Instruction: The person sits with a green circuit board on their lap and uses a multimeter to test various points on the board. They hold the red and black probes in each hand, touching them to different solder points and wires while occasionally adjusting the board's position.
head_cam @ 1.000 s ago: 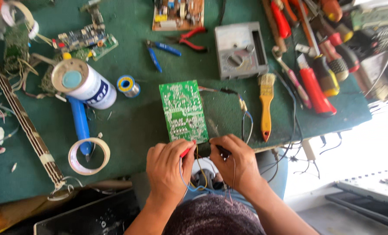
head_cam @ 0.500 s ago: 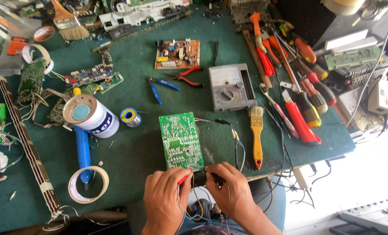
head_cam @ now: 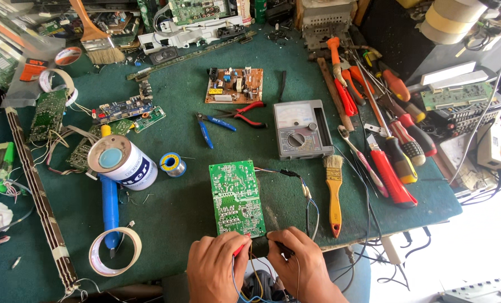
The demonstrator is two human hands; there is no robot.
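A green circuit board lies solder side up near the front edge of the green-covered table. My left hand pinches a red probe tip just below the board's near edge. My right hand grips a black probe beside it, close to the board's near right corner. Thin wires run down between my hands. A grey analogue multimeter sits beyond the board to the right, with dark leads curving from the board's right side.
A yellow-handled brush lies right of the board. Several screwdrivers crowd the right side. Blue and red pliers, a solder spool, a white can, a blue tool and a tape roll lie to the left.
The view has tilted up and back, showing more of the table's far side. Both hands stay together at the board's near edge with the probes.
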